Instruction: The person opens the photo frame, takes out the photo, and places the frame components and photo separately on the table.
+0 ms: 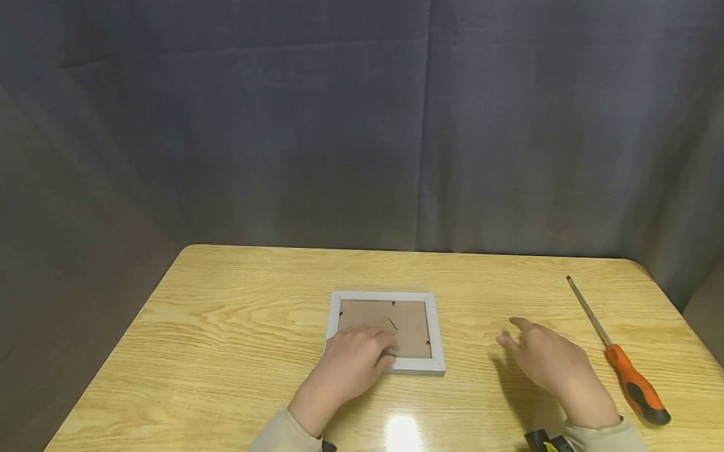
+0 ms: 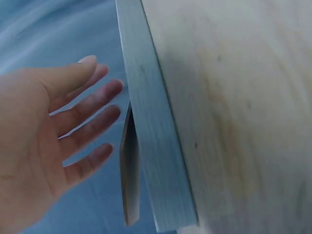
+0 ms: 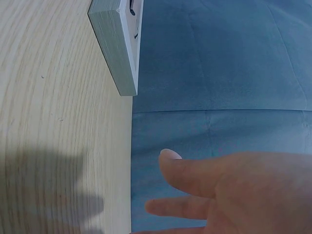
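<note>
A white picture frame [image 1: 438, 342] lies face down on the wooden table, its brown backing board [image 1: 415, 327] facing up with small dark tabs along the edges. Over the frame's near left part hovers my left hand [image 1: 357, 359], hiding that corner. In the left wrist view the left hand [image 2: 63, 112] has loosely bent, spread fingers and holds nothing. A thin flap [image 2: 129, 170] stands out from the frame's back near them. My right hand [image 1: 551, 362] is in the air right of the frame, fingers extended. In the right wrist view the right hand [image 3: 234, 190] is apart from the frame's corner [image 3: 114, 48].
A screwdriver [image 1: 629, 378] with an orange and black handle lies on the table to the right of my right hand, its shaft pointing away. The wooden table [image 1: 214, 354] ends at the back against a dark curtain [image 1: 305, 131], which also hangs along both sides.
</note>
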`<state>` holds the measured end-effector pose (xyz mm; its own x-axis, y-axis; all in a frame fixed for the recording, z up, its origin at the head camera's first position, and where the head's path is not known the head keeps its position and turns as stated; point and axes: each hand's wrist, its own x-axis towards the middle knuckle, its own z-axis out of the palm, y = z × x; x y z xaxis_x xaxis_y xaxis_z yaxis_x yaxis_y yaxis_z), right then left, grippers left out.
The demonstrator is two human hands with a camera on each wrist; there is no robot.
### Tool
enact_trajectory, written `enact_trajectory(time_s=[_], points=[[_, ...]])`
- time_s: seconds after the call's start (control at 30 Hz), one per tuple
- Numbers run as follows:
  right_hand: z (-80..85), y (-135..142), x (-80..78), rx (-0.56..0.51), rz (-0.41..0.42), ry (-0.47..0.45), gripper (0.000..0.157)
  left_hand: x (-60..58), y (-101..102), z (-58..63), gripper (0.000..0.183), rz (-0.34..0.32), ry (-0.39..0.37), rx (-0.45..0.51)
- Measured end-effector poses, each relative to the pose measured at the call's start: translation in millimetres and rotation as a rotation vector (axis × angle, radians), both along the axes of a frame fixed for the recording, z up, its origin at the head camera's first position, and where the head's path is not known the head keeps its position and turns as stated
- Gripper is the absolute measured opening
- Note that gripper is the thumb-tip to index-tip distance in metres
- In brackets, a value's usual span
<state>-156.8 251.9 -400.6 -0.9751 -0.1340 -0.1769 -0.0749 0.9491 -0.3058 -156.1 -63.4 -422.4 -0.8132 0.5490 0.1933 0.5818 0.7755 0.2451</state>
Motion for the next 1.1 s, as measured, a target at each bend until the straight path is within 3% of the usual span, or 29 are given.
enact_trajectory(time_s=[0.3,0.43,0.7,0.83,0.93,1.1], points=[[0.4,-0.6,1.3,0.006,0.001,0.013,0.072,-4.9,-24.5,9.0,0.026,0.064,0.041,0.048],[0.8,-0.2,2.6,0.011,0.003,0.021,0.077,-7.7,-39.8,11.8,0.041,0.121,-0.053,0.065],[2.0,3.0,3.6,0.014,-0.001,0.011,0.080,-10.5,-72.8,15.3,0.094,0.284,-0.326,0.058],[2.3,4.5,3.9,0.009,0.000,0.017,0.080,-8.8,-88.4,17.2,0.103,0.319,-0.445,0.090],[3.1,5.0,3.9,0.007,0.005,0.024,0.080,-9.6,-94.9,16.0,0.102,0.309,-0.482,0.122],[1.7,3.1,3.7,0.007,0.005,0.020,0.079,-13.8,-95.7,10.6,0.095,0.263,-0.459,0.150]])
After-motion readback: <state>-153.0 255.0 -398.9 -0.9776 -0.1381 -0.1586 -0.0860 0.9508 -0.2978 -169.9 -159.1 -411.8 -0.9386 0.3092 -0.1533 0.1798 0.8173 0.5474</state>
